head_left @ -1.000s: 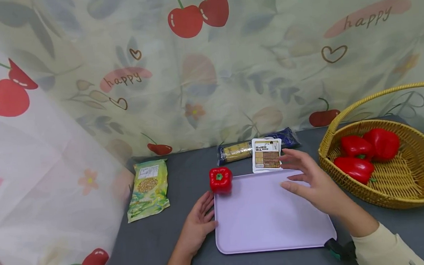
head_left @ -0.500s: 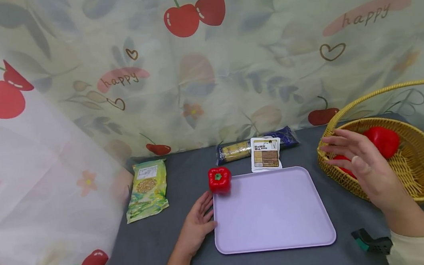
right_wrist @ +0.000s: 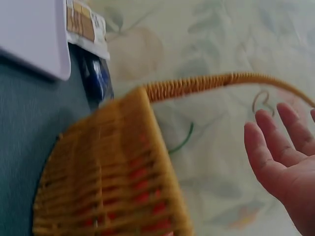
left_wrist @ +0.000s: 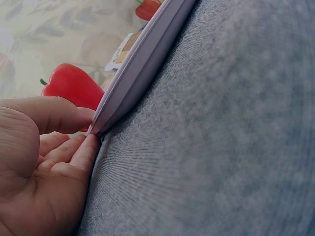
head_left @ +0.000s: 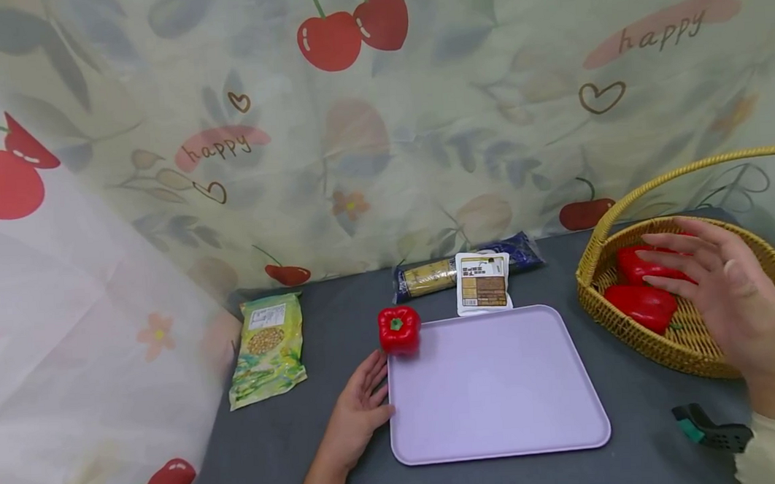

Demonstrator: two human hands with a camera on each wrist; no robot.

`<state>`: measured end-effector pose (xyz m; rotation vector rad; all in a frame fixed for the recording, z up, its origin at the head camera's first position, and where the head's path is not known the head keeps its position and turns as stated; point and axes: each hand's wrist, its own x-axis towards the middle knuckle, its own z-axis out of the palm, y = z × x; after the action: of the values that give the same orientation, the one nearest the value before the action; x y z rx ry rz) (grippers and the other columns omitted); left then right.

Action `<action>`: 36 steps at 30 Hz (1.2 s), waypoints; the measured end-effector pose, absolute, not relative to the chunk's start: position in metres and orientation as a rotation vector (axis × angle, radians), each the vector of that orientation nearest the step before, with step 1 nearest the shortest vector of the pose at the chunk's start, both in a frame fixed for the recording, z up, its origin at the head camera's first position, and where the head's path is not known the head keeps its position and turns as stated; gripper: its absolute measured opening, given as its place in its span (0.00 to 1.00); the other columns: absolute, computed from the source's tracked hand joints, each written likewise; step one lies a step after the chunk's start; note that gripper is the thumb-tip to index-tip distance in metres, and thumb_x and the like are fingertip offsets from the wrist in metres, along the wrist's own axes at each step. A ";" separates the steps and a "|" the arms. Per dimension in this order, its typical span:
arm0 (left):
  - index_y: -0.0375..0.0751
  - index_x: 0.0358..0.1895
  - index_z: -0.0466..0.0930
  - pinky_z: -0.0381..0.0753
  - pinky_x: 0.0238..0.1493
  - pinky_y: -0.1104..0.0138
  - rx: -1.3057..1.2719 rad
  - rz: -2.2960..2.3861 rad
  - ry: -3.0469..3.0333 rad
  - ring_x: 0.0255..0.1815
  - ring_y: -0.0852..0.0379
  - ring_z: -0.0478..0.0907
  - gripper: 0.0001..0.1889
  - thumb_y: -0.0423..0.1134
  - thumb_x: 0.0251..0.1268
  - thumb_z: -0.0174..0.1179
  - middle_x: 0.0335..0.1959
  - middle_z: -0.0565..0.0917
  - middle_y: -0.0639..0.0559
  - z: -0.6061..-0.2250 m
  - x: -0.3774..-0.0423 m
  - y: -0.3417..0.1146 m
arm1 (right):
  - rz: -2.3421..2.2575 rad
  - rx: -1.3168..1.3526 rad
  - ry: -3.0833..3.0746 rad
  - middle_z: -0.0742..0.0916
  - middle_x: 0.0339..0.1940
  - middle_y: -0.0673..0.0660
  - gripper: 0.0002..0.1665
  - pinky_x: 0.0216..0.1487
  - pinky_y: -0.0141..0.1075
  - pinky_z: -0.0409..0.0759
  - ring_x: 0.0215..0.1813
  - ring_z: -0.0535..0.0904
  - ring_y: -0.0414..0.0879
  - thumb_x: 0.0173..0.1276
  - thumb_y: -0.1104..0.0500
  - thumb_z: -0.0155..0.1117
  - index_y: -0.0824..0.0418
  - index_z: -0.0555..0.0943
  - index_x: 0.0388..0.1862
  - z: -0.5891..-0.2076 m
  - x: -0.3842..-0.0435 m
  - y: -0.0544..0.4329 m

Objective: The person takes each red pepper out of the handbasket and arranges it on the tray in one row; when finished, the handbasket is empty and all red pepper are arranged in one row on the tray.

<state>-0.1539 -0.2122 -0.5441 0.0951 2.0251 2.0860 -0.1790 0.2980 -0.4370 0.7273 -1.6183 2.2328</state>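
Observation:
My left hand [head_left: 357,412] rests beside the lilac tray [head_left: 497,390], fingertips and thumb right at its left edge. In the left wrist view those fingertips [left_wrist: 91,145] meet the tray's rim [left_wrist: 129,78]. A glossy red bell pepper [head_left: 400,330] with a green stem stands at the tray's far left corner, just beyond my left fingers. On the right, my right hand [head_left: 735,293] is over the wicker basket [head_left: 689,354], fingers spread and holding nothing. Under it lie red bell peppers [head_left: 642,307], partly hidden by the hand.
Behind the tray lie a white and brown food packet [head_left: 484,282] and a long blue pack of noodles [head_left: 429,278]. A green bag [head_left: 268,349] lies at the left. The basket's tall handle [head_left: 673,176] arches above it. A black strap [head_left: 709,430] hangs by the right wrist.
My right hand has moved right, from above the tray to over the basket. The left hand, tray and the bell pepper at its corner stay in place.

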 end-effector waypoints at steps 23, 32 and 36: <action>0.32 0.87 0.52 0.65 0.78 0.56 0.133 2.104 2.014 0.86 0.39 0.55 0.49 0.13 0.62 0.61 0.87 0.58 0.36 -0.544 -0.154 -0.212 | 2.109 0.370 -1.986 0.80 0.72 0.54 0.28 0.58 0.25 0.80 0.68 0.77 0.44 0.91 0.61 0.38 0.63 0.67 0.84 -0.482 -0.193 0.346; 0.32 0.87 0.52 0.65 0.77 0.57 0.136 2.105 2.018 0.86 0.39 0.54 0.49 0.13 0.62 0.61 0.87 0.57 0.36 -0.544 -0.155 -0.212 | 1.676 0.320 -2.535 0.79 0.67 0.35 0.27 0.49 0.26 0.81 0.62 0.77 0.34 0.92 0.54 0.38 0.55 0.67 0.83 -0.484 -0.198 0.350; 0.31 0.87 0.52 0.65 0.77 0.57 0.137 2.111 2.015 0.86 0.39 0.55 0.49 0.12 0.61 0.61 0.87 0.58 0.35 -0.545 -0.155 -0.212 | 1.625 0.288 -2.666 0.76 0.68 0.38 0.27 0.47 0.32 0.81 0.62 0.71 0.34 0.92 0.52 0.43 0.58 0.68 0.82 -0.485 -0.199 0.351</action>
<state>-0.1549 -0.2123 -0.5451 0.1366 2.0149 2.1110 -0.1993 0.3511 -0.4848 0.2879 -2.6658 1.6253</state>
